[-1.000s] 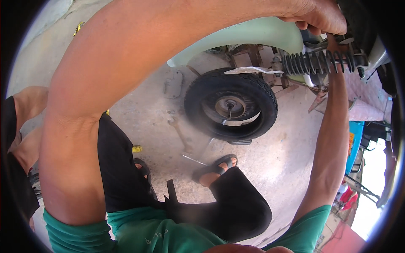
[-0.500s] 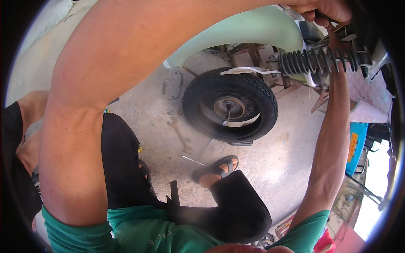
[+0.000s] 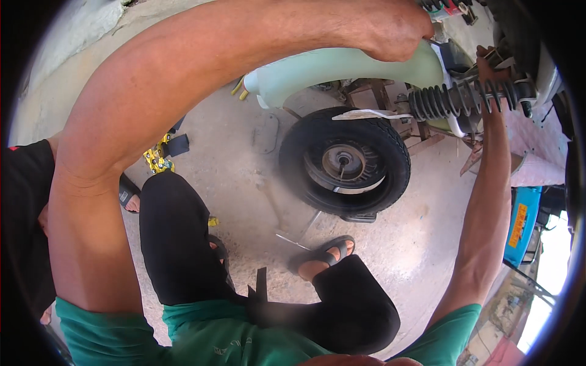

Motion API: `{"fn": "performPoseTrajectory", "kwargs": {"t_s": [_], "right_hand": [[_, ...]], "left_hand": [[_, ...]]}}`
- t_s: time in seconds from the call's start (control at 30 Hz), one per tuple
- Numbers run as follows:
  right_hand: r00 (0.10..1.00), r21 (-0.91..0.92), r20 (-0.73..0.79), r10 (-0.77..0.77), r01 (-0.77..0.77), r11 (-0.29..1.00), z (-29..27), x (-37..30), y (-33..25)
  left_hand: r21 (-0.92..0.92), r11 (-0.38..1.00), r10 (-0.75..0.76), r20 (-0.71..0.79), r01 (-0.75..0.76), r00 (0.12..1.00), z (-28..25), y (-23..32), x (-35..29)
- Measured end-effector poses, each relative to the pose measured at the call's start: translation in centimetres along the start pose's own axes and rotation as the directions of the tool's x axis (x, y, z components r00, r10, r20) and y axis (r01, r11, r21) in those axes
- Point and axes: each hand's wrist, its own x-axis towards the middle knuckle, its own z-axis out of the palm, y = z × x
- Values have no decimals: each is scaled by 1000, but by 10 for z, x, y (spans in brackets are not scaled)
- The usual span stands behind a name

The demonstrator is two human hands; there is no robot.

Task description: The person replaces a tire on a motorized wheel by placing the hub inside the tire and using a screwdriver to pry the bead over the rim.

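My left hand (image 3: pixel 400 30) is closed at the upper edge of a pale green fender (image 3: pixel 317 70); its fingertips are turned away, so what it grips is hidden. To the right, my right hand (image 3: pixel 492 70) reaches up behind the black coil spring of a shock absorber (image 3: pixel 445 102). Only a part of that hand shows past the coils, near dark frame parts, and its grip cannot be made out. Below the spring lies a wheel with a black tyre (image 3: pixel 390 177), flat on the ground. A thin white curved strip (image 3: pixel 369 114) extends from the shock absorber's left end over the tyre.
On the concrete floor lie a spanner (image 3: pixel 268 198) and a thin metal rod (image 3: pixel 293 242). A yellow patterned item (image 3: pixel 157 155) is beyond my left knee. Another person's dark-clothed leg (image 3: pixel 27 213) is at the far left. A blue box (image 3: pixel 523 222) stands at the right.
My left hand has moved left, away from the parts near my right hand, to the fender. My right hand stays behind the spring. The view has shifted slightly.
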Motion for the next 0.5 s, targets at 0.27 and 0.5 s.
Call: {"fn": "performPoseTrajectory", "kwargs": {"t_s": [0.27, 0.5], "right_hand": [[960, -244, 88, -266, 280, 928, -2, -8, -15], [990, -52, 68, -120, 123, 991, -1, -4, -7]], "left_hand": [[-299, 954, -81, -170, 27, 982, 0, 16, 16], [-287, 958, -107, -290, 21, 951, 16, 32, 56]]}}
